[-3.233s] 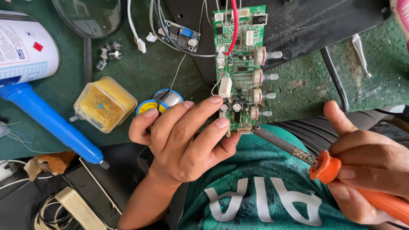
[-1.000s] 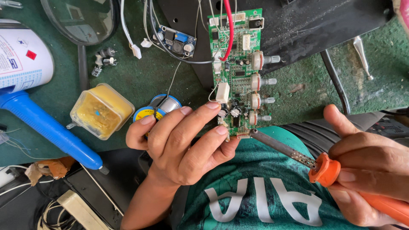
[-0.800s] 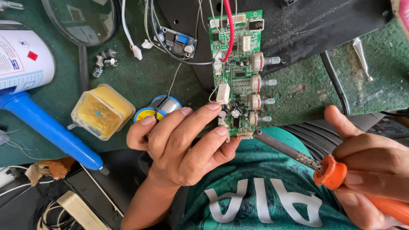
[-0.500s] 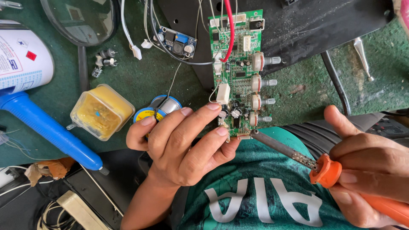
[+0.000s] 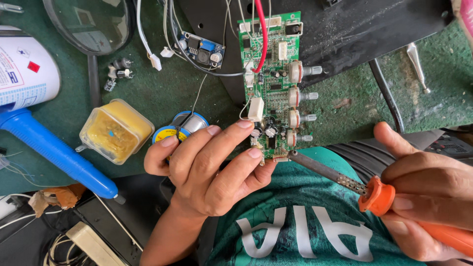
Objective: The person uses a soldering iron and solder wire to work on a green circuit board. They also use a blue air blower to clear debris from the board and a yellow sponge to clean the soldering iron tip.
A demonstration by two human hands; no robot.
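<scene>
A green circuit board (image 5: pixel 272 74) with several knob shafts on its right edge and a red wire stands over the green mat. My left hand (image 5: pixel 212 165) grips its lower end, fingers spread across the components. My right hand (image 5: pixel 428 197) holds an orange-handled soldering iron (image 5: pixel 345 182); its metal tip touches the board's bottom edge. A thin strand of solder wire (image 5: pixel 197 96) runs from the spool (image 5: pixel 185 125) up toward the board.
A yellow flux tub (image 5: pixel 116 129) and a blue desoldering pump (image 5: pixel 54 152) lie at the left, beside a white can (image 5: pixel 24 69). A magnifier (image 5: pixel 91 24), a small blue module (image 5: pixel 202 49) and loose wires sit at the top. A black panel (image 5: pixel 354 29) lies behind the board.
The soldering iron shifted slightly away and came back to the board's bottom edge. My left hand and the board have barely moved.
</scene>
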